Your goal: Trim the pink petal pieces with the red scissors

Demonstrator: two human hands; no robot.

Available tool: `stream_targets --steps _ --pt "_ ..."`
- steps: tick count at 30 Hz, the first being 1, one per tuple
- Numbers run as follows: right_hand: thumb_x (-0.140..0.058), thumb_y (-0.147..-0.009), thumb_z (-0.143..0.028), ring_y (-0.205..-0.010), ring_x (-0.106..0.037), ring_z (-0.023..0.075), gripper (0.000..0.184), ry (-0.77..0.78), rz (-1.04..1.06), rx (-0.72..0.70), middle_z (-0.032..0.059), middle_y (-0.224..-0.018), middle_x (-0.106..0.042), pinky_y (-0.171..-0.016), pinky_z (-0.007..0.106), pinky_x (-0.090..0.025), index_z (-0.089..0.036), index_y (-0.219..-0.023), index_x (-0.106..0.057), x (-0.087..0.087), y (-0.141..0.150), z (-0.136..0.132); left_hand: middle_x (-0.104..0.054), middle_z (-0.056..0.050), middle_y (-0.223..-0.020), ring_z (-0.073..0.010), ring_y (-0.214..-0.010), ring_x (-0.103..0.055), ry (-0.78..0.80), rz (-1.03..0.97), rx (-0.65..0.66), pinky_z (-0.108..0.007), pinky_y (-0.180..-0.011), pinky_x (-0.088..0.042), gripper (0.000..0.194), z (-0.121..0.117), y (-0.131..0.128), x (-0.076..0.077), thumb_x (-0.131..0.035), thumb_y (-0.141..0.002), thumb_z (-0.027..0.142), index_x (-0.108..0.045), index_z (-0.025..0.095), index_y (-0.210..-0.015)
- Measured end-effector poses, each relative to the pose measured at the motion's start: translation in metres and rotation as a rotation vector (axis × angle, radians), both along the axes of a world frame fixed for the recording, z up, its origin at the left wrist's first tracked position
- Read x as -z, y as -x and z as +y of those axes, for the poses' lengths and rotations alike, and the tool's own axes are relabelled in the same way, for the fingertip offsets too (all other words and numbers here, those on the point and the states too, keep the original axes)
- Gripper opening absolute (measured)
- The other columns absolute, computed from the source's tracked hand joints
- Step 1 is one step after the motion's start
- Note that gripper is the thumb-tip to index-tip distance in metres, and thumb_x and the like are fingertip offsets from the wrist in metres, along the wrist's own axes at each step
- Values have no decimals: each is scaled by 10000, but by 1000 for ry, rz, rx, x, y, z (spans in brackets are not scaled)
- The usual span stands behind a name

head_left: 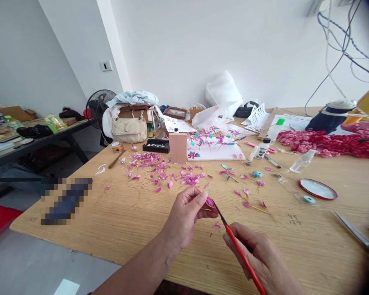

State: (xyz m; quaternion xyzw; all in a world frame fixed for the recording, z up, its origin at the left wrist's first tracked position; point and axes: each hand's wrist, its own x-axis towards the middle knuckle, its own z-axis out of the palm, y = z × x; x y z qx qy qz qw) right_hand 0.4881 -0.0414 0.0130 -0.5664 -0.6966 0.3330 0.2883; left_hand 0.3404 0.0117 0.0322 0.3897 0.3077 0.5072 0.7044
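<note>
My left hand (187,211) is closed, pinching a small purple petal (209,202) between thumb and fingers. A thin yellowish wire shows by the fingertips. In my right hand (255,250) is a red-handled tool (238,246) with a slim dark tip. That tip meets the edge of the petal; whether it has one blade or two I cannot tell. Beyond my left hand lies a loose pile of pink and purple petals (153,166) on wires. Several wired petals (246,204) are scattered to the right, near a teal spool (309,199).
A round red-rimmed dish (318,189) and large scissors (356,233) lie on the right of the wooden table (135,241). Behind stand a pinkish block (178,148), a white slab with finished flowers (215,152), a black-capped bottle (262,148), a spray bottle (303,161) and a beige bag (129,129).
</note>
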Motion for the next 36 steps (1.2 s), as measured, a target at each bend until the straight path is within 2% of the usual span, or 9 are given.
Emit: stream_targets --steps 7,22,28,36 --pt "-261 -887 -478 -509 -455 134 398 74 -66 -49 -32 -558 -425 -480 238 -357 -215 -619 -395 -4 -1 0 -592 -16 -658 -96 -609 -591 -63 66 38 -242 -629 -510 210 0 3 1 -594 -790 275 -556 106 -671" --pt "-286 -850 -462 -439 -390 117 386 111 -23 -17 -46 -490 -365 -428 232 -316 -223 -555 -350 -11 0 -3 -570 0 -631 -92 -581 -580 -23 59 50 -241 -611 -513 236 -1 2 0 -635 -751 307 -553 115 -641" --pt "-274 -856 -493 -522 -442 141 442 64 -57 -21 -8 -533 -446 -472 229 -352 -201 -560 -423 -9 -3 -3 -591 -9 -614 -102 -582 -589 -6 73 69 -238 -610 -505 248 -1 4 -2 -646 -738 330 -563 119 -639" --pt "-250 -850 -533 -544 -513 167 488 87 -112 -25 33 -562 -547 -485 241 -390 -199 -570 -468 -10 -4 -3 -586 -11 -606 -104 -574 -581 4 80 85 -244 -598 -505 262 0 4 -3 -664 -716 345 -563 119 -629"
